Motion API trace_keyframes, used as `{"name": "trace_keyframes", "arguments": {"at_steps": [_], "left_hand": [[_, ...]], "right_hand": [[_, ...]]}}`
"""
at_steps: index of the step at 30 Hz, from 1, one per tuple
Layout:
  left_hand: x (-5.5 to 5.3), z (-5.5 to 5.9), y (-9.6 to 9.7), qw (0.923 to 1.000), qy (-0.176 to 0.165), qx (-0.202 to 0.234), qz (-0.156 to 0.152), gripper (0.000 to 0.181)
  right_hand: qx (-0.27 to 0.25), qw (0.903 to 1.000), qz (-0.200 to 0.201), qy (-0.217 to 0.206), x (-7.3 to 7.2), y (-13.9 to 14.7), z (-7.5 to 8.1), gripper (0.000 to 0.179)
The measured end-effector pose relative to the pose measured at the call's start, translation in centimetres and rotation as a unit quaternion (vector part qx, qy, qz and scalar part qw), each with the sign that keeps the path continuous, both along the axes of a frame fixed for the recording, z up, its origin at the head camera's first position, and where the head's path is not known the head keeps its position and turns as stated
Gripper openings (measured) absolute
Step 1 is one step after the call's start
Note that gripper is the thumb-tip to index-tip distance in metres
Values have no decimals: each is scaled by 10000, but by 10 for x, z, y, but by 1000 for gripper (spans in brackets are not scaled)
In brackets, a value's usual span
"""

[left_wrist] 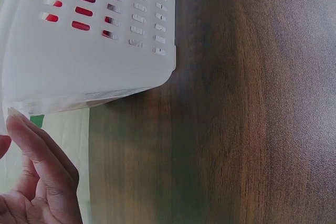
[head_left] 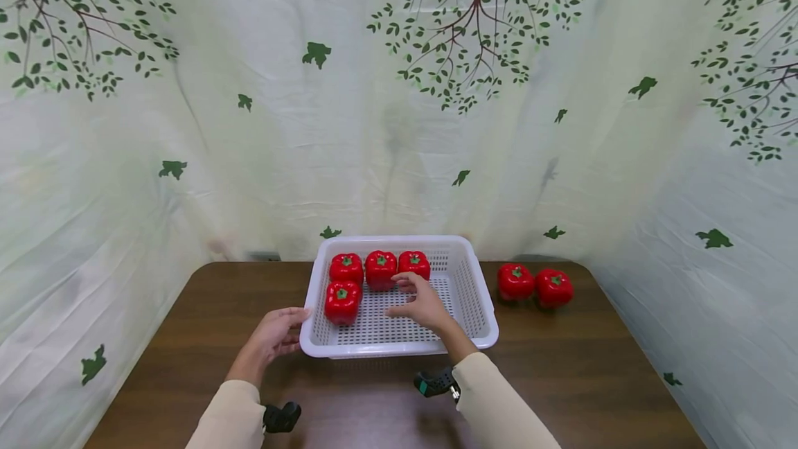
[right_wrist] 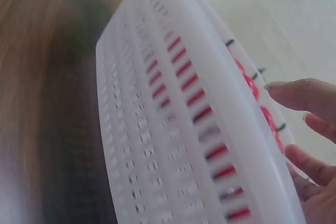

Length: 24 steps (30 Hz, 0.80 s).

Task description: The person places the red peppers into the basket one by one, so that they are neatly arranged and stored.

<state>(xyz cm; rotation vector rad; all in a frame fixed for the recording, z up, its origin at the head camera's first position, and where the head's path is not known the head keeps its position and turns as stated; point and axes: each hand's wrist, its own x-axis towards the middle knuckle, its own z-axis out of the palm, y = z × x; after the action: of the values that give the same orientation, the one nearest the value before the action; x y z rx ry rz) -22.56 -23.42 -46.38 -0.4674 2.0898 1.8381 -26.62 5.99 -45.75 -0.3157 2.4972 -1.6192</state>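
Inside a white perforated plastic basket [head_left: 399,350] are several red bell peppers: three side by side along the far wall and one bell pepper [head_left: 341,303] in front at the left. My left hand [head_left: 277,331] holds the basket's left rim, thumb on top and fingers outside; in the left wrist view a fingertip meets the rim. My right hand [head_left: 424,303] hovers over the basket with thumb and fingers spread and nothing between them. Its fingertips are near the right-hand bell pepper [head_left: 414,265] of the far row.
Two more red bell peppers, one [head_left: 515,281] beside the other [head_left: 554,288], stand on the brown wooden table [head_left: 561,366] to the right of the basket. A pale curtain [head_left: 399,144] with printed leaves hangs right behind the table's far edge.
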Motion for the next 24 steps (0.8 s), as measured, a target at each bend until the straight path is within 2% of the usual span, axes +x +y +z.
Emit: {"name": "trace_keyframes", "arguments": {"at_steps": [9, 13, 17, 20, 21, 24], "left_hand": [[2, 0, -2, 10000, 27, -4, -34, 55], [1, 2, -3, 10000, 44, 23, -51, 56], [2, 2, -3, 9999, 70, 33, -65, 56], [2, 1, -3, 9999, 73, 43, -62, 56], [2, 0, -3, 9999, 65, 50, -58, 56], [1, 0, -2, 9999, 50, 71, -88, 55]], "right_hand": [[-354, 9992, -198, -25, 1, 37, -3, 60], [-593, 9982, -83, -41, 0, 55, -2, 59], [-575, 9983, 37, -52, 1, 71, 8, 60], [-518, 9986, -105, 17, 2, 82, 11, 58], [-510, 9985, -186, 71, 1, 87, 7, 57], [-457, 9980, -395, 160, 3, 99, 7, 57]]}}
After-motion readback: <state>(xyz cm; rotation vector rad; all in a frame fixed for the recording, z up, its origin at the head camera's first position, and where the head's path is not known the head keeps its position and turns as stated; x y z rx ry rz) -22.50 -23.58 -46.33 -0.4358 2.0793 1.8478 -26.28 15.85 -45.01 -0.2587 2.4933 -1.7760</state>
